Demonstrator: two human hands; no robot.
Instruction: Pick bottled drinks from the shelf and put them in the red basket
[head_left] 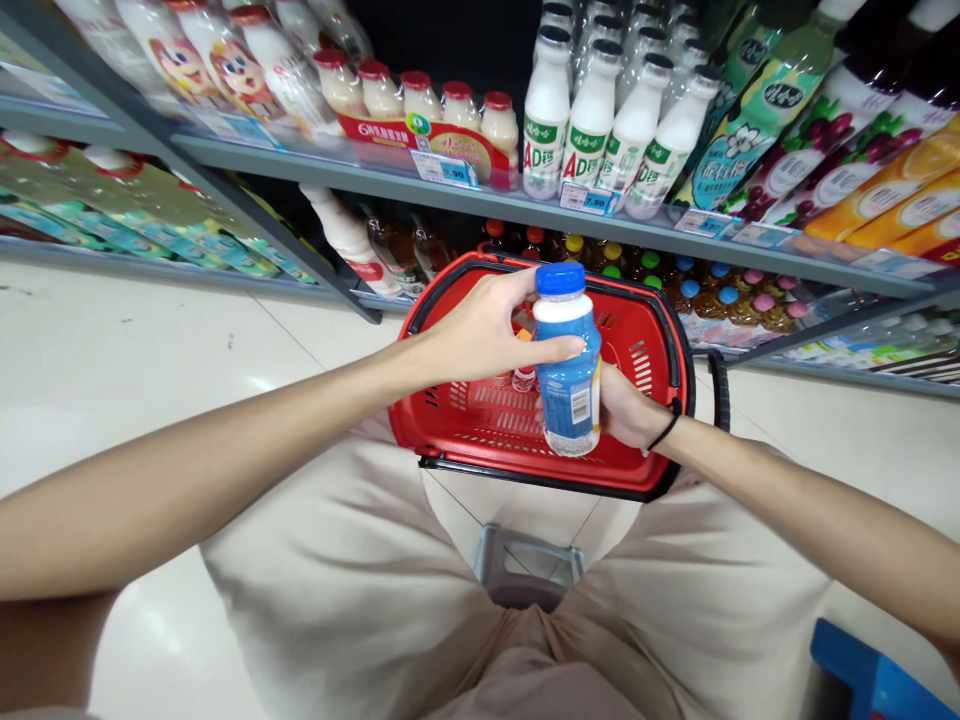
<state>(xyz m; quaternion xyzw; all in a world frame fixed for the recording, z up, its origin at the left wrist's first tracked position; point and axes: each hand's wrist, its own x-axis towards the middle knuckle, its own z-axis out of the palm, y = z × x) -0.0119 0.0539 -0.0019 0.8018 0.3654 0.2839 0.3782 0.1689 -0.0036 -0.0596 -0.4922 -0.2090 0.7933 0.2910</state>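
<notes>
Nearest the camera, the person sits on a low grey stool (525,565), knees spread, so any reach forward shifts weight on a small seat and could tip the balance.

Just beyond the knees, both hands meet on a blue-capped bottle (570,365) held upright over the red shopping basket (660,340). The right hand (626,405) is wrapped around the lower part of the bottle from behind. The left hand (487,335) grips its shoulder with only the thumb and fingertips, just under the cap. That upper hold looks light: if the lower hand lets go first, the smooth bottle could slip and drop onto the small bottles (517,378) already lying in the basket, or bounce off the rim to the floor.

The basket seems to rest against the lower shelf (750,355) on the tiled floor (112,350), and a hard push could slide it.

Farther off, rows of white bottles (600,115) stand close to the upper shelf edge; a careless arm lifted there could knock one down.
</notes>
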